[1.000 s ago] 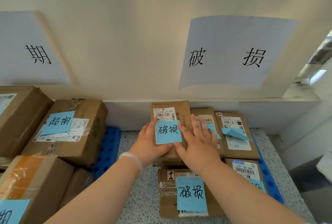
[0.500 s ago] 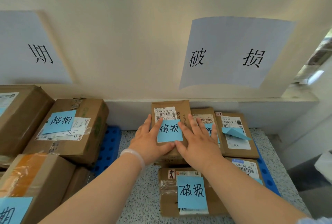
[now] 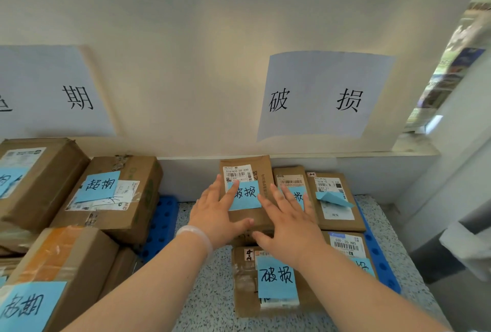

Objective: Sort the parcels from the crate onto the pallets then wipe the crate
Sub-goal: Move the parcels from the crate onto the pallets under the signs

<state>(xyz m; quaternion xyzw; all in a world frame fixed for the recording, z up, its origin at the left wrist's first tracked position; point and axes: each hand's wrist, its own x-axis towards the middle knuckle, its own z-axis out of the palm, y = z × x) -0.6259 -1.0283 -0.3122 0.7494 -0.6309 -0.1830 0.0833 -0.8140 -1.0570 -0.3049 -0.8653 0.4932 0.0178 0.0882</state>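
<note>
A small brown parcel [image 3: 248, 216] with a blue note and a barcode label lies on top of other parcels at the back of the right blue pallet [image 3: 377, 257], against the wall. My left hand [image 3: 216, 216] lies flat on its left side, fingers straight. My right hand [image 3: 288, 221] hovers or rests over its right edge with fingers spread, partly covering the neighbouring parcel [image 3: 291, 180]. Neither hand grips anything. The crate is out of view.
More noted parcels lie on the right pallet [image 3: 276, 281], [image 3: 336, 201], [image 3: 348, 246]. Larger boxes [image 3: 111, 193], [image 3: 53, 273], [image 3: 32, 172] are stacked on the left blue pallet [image 3: 162, 225]. Speckled floor [image 3: 210, 294] separates the stacks. Paper signs [image 3: 318, 95], [image 3: 47, 92] hang on the wall.
Both hands have slid slightly apart and loosened on the top parcel, fingers spreading; the parcel stays where it was set. The view has tilted up a little.
</note>
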